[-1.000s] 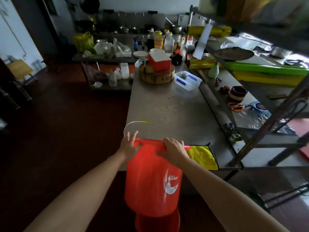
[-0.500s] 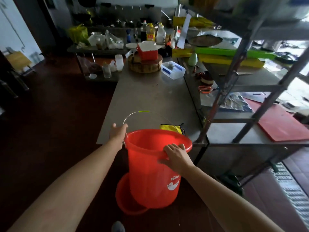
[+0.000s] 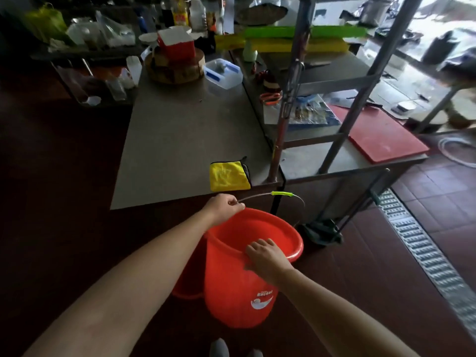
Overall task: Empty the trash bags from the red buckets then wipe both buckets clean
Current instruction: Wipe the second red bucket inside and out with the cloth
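The left hand is clenched on the wire handle where it meets the far left rim of the bucket, fingers curled round the wire. The right hand grasps the near rim, fingers hooked over the edge into the bucket and thumb against the outer wall. The handle arcs up and to the right over the mouth, its green grip at the top.

The bucket is red, upright and leaning a little, with a white logo low on its right side and nothing visible inside. It is down by the floor, in front of the near edge of the surface; whether it rests on the floor I cannot tell. A second bucket, also red, shows just behind it on the left, mostly hidden.

A folded yellow cloth lies on the near right corner of the surface. At the far end sits a round wooden block with a red box on top, and a clear tub beside it. To the right stands a metal rack with a red board on its low shelf. A metal drain grate runs along the tiled floor further right.
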